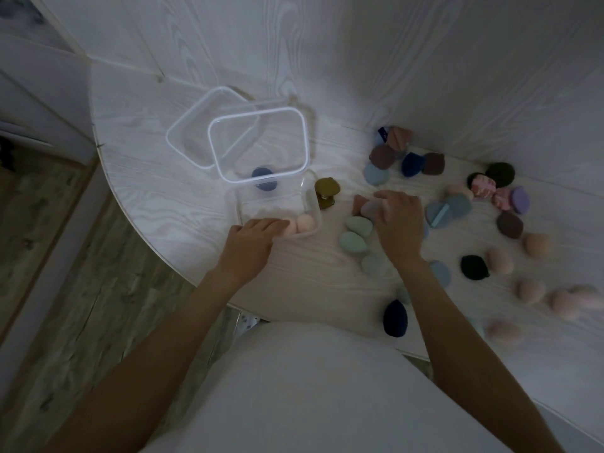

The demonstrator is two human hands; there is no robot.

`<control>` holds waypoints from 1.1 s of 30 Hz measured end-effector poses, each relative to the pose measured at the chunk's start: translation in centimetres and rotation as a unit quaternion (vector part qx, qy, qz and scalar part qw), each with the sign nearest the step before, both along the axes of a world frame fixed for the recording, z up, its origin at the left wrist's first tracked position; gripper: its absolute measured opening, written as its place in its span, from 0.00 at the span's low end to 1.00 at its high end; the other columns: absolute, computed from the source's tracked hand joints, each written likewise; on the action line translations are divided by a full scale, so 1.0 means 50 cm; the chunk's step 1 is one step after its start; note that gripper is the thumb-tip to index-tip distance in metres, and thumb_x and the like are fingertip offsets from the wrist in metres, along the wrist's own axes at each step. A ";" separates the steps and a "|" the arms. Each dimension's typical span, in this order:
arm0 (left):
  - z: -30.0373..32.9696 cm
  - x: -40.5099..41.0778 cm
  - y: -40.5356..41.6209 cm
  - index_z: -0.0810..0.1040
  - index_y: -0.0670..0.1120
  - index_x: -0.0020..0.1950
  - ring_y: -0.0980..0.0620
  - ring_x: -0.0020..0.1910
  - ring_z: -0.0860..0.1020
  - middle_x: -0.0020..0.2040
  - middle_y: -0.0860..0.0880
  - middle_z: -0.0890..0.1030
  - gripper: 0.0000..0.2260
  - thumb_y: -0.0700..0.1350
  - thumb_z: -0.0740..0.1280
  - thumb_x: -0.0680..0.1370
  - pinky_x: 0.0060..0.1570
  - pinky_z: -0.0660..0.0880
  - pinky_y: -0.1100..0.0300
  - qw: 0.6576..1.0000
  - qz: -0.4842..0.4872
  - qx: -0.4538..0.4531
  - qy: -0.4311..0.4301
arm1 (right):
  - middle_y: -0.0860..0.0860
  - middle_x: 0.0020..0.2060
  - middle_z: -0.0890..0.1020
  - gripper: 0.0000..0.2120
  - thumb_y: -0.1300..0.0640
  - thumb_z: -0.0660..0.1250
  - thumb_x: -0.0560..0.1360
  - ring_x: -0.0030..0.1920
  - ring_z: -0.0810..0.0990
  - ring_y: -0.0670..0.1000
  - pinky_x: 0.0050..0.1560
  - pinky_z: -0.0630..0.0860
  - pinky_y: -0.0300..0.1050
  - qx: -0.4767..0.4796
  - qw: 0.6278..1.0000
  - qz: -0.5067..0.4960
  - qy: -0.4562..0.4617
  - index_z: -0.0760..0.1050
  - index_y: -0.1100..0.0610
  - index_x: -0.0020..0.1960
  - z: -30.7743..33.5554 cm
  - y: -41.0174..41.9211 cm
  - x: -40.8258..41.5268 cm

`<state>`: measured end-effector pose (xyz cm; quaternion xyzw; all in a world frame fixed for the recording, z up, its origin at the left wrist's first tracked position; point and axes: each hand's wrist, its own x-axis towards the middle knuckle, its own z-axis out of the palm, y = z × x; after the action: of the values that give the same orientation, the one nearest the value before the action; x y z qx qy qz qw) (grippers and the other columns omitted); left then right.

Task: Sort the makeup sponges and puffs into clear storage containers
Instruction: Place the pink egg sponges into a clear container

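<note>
A low clear container (pixel 312 204) near the table's front holds two peach sponges (pixel 305 223). My left hand (pixel 253 238) rests on its near rim, fingers by the sponges. A taller clear container (pixel 258 143) behind it holds a blue sponge (pixel 263 178); a third clear container (pixel 186 135) stands behind that one. My right hand (pixel 397 220) closes its fingers on a pale lilac sponge (pixel 371 207) lying beside a pink wedge (pixel 359 201). Mint green sponges (pixel 354 235) lie just left of that hand. Several more sponges and puffs are scattered to the right.
An olive puff (pixel 325 192) stands beside the low container. A navy sponge (pixel 395 318) lies near the table's front edge. Grey-blue round puffs (pixel 447 209), dark puffs (pixel 407 158) and pink sponges (pixel 555 299) fill the right side. White panelled walls close the back and right.
</note>
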<state>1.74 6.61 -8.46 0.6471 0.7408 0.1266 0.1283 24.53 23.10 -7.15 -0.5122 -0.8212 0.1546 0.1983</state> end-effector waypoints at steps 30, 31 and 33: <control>0.015 -0.050 -0.093 0.77 0.46 0.56 0.45 0.59 0.69 0.56 0.44 0.78 0.20 0.56 0.63 0.70 0.56 0.63 0.52 0.984 0.159 0.064 0.052 | 0.55 0.54 0.76 0.11 0.62 0.66 0.72 0.48 0.77 0.54 0.46 0.74 0.47 -0.177 0.937 0.302 -0.005 0.76 0.57 0.54 -0.004 -0.111 -0.342; 0.013 -0.053 -0.097 0.77 0.46 0.57 0.45 0.60 0.69 0.56 0.45 0.77 0.21 0.57 0.62 0.70 0.56 0.63 0.53 0.985 0.162 0.050 0.036 | 0.55 0.54 0.76 0.12 0.63 0.66 0.72 0.48 0.77 0.55 0.43 0.73 0.45 -0.175 0.936 0.306 -0.009 0.75 0.57 0.55 -0.005 -0.116 -0.348; 0.010 -0.059 -0.102 0.75 0.47 0.59 0.46 0.60 0.70 0.57 0.45 0.77 0.22 0.59 0.62 0.70 0.55 0.65 0.52 0.985 0.166 0.036 0.007 | 0.56 0.53 0.77 0.12 0.63 0.65 0.72 0.46 0.77 0.54 0.40 0.68 0.41 -0.162 0.937 0.310 -0.018 0.75 0.59 0.55 -0.009 -0.125 -0.355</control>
<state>-1.19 1.53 -7.98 0.5202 0.8338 0.1680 0.0771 6.79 16.84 -7.63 -0.2605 -0.9064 0.3301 0.0397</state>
